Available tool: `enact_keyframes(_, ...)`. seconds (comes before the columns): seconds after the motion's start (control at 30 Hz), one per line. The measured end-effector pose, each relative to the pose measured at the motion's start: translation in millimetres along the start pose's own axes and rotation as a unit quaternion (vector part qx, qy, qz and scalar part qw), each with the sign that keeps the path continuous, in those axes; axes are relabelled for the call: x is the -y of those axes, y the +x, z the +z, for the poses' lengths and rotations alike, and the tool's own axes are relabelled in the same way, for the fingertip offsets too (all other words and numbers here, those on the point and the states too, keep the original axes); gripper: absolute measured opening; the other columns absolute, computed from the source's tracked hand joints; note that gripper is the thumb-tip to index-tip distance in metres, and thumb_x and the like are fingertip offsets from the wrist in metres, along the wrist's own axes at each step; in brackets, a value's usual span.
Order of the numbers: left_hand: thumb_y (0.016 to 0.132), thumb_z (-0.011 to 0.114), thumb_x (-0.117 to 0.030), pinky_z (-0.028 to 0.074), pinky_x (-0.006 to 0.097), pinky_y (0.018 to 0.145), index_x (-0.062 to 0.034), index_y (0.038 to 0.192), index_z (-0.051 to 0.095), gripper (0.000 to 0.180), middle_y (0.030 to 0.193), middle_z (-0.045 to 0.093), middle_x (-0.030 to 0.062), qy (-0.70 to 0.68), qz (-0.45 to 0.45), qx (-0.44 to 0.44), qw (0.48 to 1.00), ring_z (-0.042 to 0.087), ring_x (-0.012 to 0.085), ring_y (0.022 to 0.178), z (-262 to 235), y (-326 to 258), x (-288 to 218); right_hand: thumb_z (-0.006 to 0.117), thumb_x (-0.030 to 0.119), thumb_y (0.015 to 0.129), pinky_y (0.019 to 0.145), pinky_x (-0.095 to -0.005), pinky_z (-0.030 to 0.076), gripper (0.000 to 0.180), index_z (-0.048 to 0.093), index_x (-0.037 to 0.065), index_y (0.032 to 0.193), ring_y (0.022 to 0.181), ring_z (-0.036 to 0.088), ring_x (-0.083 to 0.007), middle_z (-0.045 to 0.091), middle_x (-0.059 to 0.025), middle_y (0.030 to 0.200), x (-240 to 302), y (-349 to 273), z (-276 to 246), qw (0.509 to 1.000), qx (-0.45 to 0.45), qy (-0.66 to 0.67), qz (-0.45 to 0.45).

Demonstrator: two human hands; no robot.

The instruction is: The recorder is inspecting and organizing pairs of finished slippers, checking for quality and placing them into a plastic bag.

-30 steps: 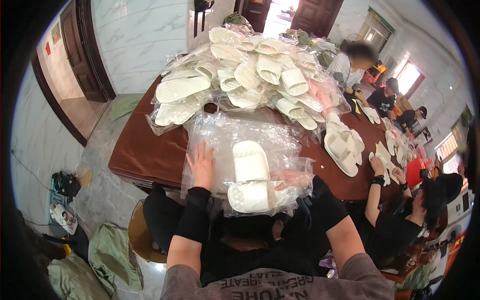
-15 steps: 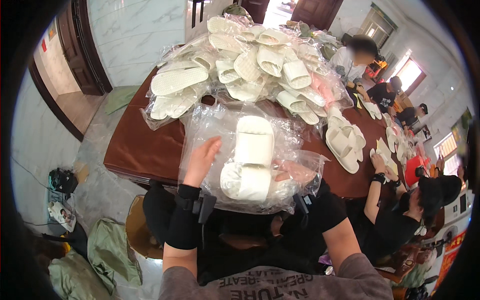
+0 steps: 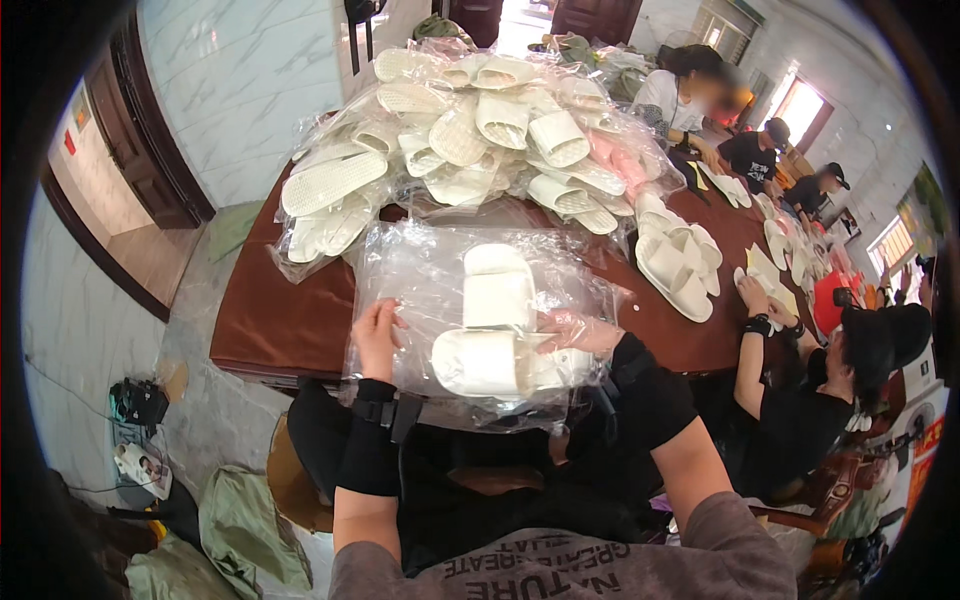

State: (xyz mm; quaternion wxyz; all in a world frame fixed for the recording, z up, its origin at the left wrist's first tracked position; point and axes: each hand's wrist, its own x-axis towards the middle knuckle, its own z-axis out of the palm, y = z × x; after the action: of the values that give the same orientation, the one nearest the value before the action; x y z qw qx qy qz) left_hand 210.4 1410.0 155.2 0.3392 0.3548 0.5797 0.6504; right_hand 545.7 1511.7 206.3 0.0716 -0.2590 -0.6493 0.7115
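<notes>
A pair of white open-toe slippers lies on a clear plastic bag at the table's near edge. The upper slipper [image 3: 499,290] points away from me; the lower slipper [image 3: 475,362] lies crosswise below it, overlapping its near end. With fingers pinched together, my left hand [image 3: 375,337] holds the left edge of the plastic bag [image 3: 415,275]. My right hand [image 3: 578,335] reaches in from the right and grips the slippers near the lower one's strap. Film glare around this hand hides whether it is inside the bag.
A heap of bagged white slippers [image 3: 460,135] covers the far side of the brown table [image 3: 260,310]. Loose slippers [image 3: 680,265] lie to the right. Beyond them a co-worker [image 3: 800,390] handles slippers, with others farther along. A cardboard box [image 3: 300,475] stands below left.
My left hand has moved left and down from beside the upper slipper to the bag's edge, its fingers now closed. My right hand has come up against the lower slipper.
</notes>
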Motion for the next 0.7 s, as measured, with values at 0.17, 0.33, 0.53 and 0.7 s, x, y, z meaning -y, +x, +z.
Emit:
enact_keyframes(0.17,0.096,0.058,-0.014,0.039,0.029,0.045,-0.0008,0.096,0.070,0.018,0.061,0.062,0.0056,0.151,0.087,-0.056,0.983,0.049,0.0103,0.044,-9.8,6.9,16.8,0.071,0.005,0.085,0.098,-0.0321,0.044,0.063,0.044,0.003,0.141,0.116,0.056,-0.0176,0.060,-0.0119,0.131,-20.4,-30.5,-36.2,0.982,-0.078,-0.172,-0.005)
enact_keyframes(0.33,0.093,0.060,-0.016,0.047,0.038,0.058,-0.0019,0.094,0.069,0.017,0.063,0.064,0.0126,0.284,0.061,-0.103,0.951,0.062,0.0250,0.057,-9.4,7.9,44.6,0.069,0.001,0.085,0.092,-0.0310,0.048,0.061,0.044,0.003,0.141,0.111,0.060,-0.0191,0.062,-0.0144,0.127,-31.9,-76.5,-58.5,0.989,-0.127,-0.080,-0.010)
enact_keyframes(0.53,0.093,0.061,-0.017,0.046,0.036,0.057,-0.0020,0.095,0.069,0.017,0.061,0.063,0.0123,0.279,0.045,-0.109,0.953,0.061,0.0227,0.055,-9.2,9.1,48.9,0.067,0.002,0.084,0.092,-0.0311,0.050,0.061,0.045,-0.001,0.140,0.108,0.063,-0.0181,0.062,-0.0108,0.125,-40.5,-140.4,-73.9,0.953,-0.296,-0.005,-0.057)
enact_keyframes(0.7,0.094,0.061,-0.020,0.047,0.035,0.057,-0.0021,0.094,0.069,0.020,0.062,0.065,0.0109,0.288,0.075,-0.115,0.948,0.062,0.0199,0.055,-8.9,8.9,48.4,0.066,0.005,0.086,0.082,-0.0313,0.054,0.050,0.053,0.001,0.135,0.098,0.067,-0.0190,0.068,-0.0130,0.115,-75.3,-149.9,-103.0,0.894,-0.439,0.060,-0.061)
